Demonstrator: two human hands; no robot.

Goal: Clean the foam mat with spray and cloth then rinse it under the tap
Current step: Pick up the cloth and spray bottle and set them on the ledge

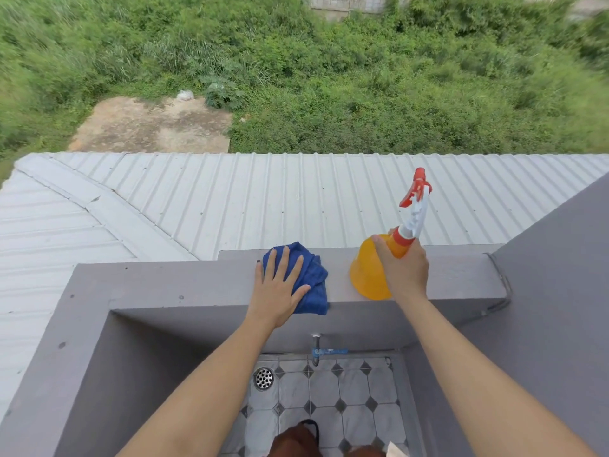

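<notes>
A folded blue cloth [311,282] lies on top of the grey wall ledge [184,285]. My left hand [278,288] rests flat on the cloth with fingers spread and straight. To its right stands an orange spray bottle [365,275] with a red and white trigger head [416,199]. My right hand [403,265] grips the bottle round its neck. Below the ledge a tap [318,351] with a blue handle sticks out of the wall over a tiled floor [333,390]. No foam mat is in view.
A round metal drain [264,378] sits in the tiled floor left of the tap. A grey wall [553,291] rises at the right. Beyond the ledge lies a corrugated metal roof [230,199], then dense green bushes. A dark sandal [296,437] shows at the bottom edge.
</notes>
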